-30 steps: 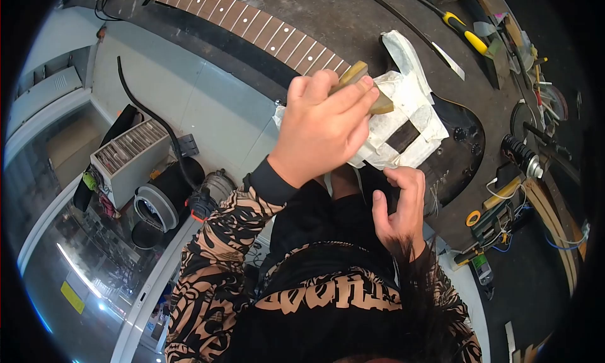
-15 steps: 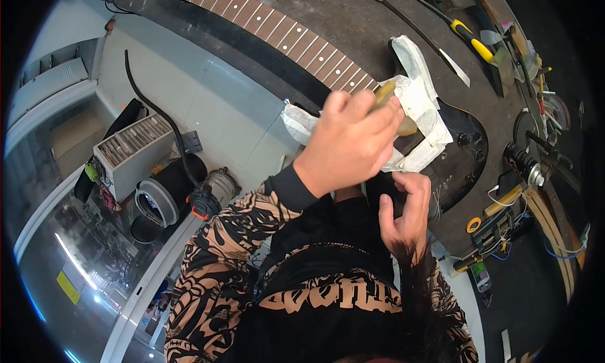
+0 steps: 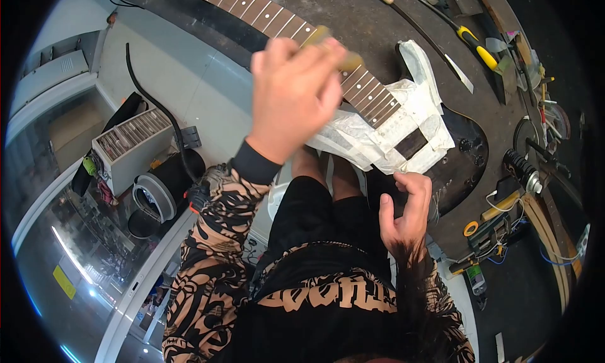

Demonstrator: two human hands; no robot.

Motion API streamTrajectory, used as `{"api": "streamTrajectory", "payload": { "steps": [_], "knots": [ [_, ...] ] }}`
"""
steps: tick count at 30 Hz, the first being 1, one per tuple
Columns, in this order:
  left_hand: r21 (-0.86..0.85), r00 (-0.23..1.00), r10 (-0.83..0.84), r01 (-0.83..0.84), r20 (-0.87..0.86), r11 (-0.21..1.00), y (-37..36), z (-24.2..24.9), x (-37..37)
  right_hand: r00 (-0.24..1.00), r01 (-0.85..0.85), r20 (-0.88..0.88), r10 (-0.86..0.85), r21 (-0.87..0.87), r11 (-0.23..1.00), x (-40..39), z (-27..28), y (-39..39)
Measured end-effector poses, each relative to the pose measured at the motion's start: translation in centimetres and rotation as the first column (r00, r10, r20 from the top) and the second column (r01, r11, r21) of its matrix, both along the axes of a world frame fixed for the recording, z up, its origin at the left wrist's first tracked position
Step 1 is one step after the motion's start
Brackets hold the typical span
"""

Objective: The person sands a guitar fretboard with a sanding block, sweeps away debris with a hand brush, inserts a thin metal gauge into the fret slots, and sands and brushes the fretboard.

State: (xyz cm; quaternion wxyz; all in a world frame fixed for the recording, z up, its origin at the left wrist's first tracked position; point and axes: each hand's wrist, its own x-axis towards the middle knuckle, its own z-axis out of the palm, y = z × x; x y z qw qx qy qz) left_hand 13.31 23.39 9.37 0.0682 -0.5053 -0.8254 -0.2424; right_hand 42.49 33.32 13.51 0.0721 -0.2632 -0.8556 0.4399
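An electric guitar lies on the workbench, its dark body (image 3: 463, 174) to the right and its fretted fingerboard (image 3: 252, 13) running up and left. Pale masking tape (image 3: 422, 101) covers the body around the fingerboard's end. My left hand (image 3: 293, 92) is closed on a yellowish block (image 3: 350, 62), pressed over the frets and blurred by motion; its exact kind is unclear. At the body's near edge, beside the tape, rests my right hand (image 3: 409, 208). It holds nothing, its thumb apart from the loosely bent fingers.
A yellow-and-black handled tool (image 3: 476, 48) and a long file-like tool (image 3: 419, 26) lie beyond the guitar. To the right are a spray can (image 3: 523, 167), a tape roll (image 3: 471, 228) and cables. A box of flat pieces (image 3: 135, 139) stands at left near a black hose (image 3: 151, 92).
My left hand has moved up and left along the fingerboard with the block, uncovering the last frets and the tape. My right hand has stayed in place.
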Motion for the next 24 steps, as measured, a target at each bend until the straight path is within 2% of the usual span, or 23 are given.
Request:
{"api": "streamTrajectory", "payload": {
  "steps": [1, 3, 5, 9, 11, 13, 14, 15, 17, 19, 21, 24],
  "knots": [
    [0.044, 0.999, 0.042, -0.041, -0.014, 0.998, 0.0, -0.1, -0.9, 1.0, 0.002, 0.001, -0.002, 0.0, 1.0, 0.0, -0.2, 0.0],
    [-0.052, 0.993, -0.089, 0.093, 0.079, 0.994, 0.7, 0.2, 3.3, 1.0, -0.003, -0.002, 0.003, 0.001, 1.0, -0.4, -0.3, 0.0],
    [0.045, 0.966, -0.219, 0.215, 0.139, 0.976, 1.1, 0.0, 6.3, 1.0, -0.011, -0.003, 0.011, -0.001, 1.0, -0.8, -0.3, -0.1],
    [0.024, 0.996, 0.01, -0.007, -0.094, 1.0, -0.9, 0.2, -4.7, 1.0, -0.009, -0.01, 0.008, -0.018, 1.0, -1.3, -0.4, 0.0],
    [0.043, 0.986, 0.089, -0.084, -0.138, 0.996, -0.9, 0.4, -5.8, 1.0, 0.003, 0.0, -0.003, -0.03, 1.0, -1.8, -0.8, -0.2],
    [0.0, 0.998, -0.064, 0.064, -0.01, 0.998, -0.4, 0.2, -1.3, 1.0, -0.002, 0.007, 0.003, -0.036, 0.999, -2.4, -0.9, -0.4],
    [0.094, 0.991, -0.135, 0.133, 0.017, 0.987, -0.1, -0.8, 1.0, 1.0, -0.016, 0.016, 0.016, -0.034, 0.999, -2.7, -0.6, -0.5],
    [0.111, 0.982, -0.187, 0.188, -0.015, 0.976, -0.2, -0.7, 1.2, 0.999, -0.032, 0.022, 0.032, -0.028, 0.999, -3.2, -0.5, -0.5],
    [0.041, 0.995, -0.066, 0.07, -0.081, 0.997, -1.3, -0.3, -4.6, 0.998, -0.057, 0.011, 0.057, -0.016, 0.998, -3.9, -0.7, -0.4],
    [0.0, 0.975, 0.116, -0.118, -0.192, 0.993, -2.8, 0.3, -11.4, 0.998, -0.065, 0.011, 0.065, -0.01, 0.998, -4.7, -1.3, -0.4],
    [-0.005, 0.968, 0.157, -0.161, -0.195, 0.987, -2.9, 1.1, -12.6, 0.998, -0.063, 0.032, 0.063, -0.005, 0.998, -5.8, -1.4, -0.6],
    [0.101, 0.997, -0.079, 0.081, -0.026, 0.992, -1.4, -0.1, -6.7, 0.996, -0.079, 0.032, 0.078, 0.009, 0.997, -8.2, -1.4, -0.9]
  ]
}}
